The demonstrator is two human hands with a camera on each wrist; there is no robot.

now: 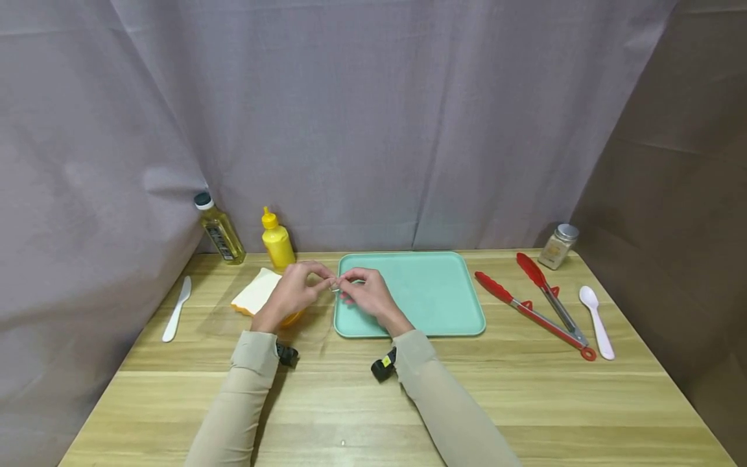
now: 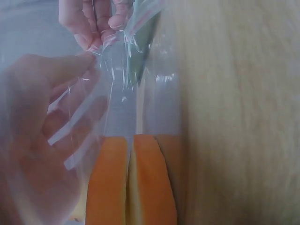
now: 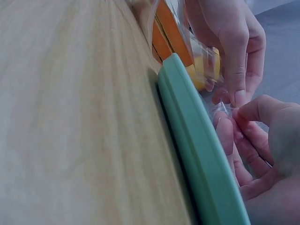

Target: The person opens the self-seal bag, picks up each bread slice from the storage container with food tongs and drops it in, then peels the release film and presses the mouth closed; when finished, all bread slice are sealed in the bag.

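1. Head view: on the light wood-grain worktop (image 1: 362, 415), white sliced bread with an orange crust (image 1: 258, 290) lies toward the back left corner, beside the left edge of a mint-green rectangular plastic tray (image 1: 408, 335). A clear, thin plastic bag (image 1: 224, 318) spreads around the bread. The left hand (image 1: 294, 288) and right hand (image 1: 373, 297) meet over the tray's left edge, thumbs and forefingers brought together on the bag's film.

2. Left wrist view: the left thumb and forefinger pinch bunched film, its other fingers loosely bent and apart behind the plastic. The slices stand side by side below, apparently inside the bag.

3. Right wrist view: the right thumb and forefinger close on the same bunched film, remaining fingers curled beneath. Whether a tie is there too, I cannot tell.

4. The step in hand looks like working at the bag's gathered mouth, probably to open it; the next move would call for keeping both pinches firm and drawing the film apart gently, without squashing the slices.
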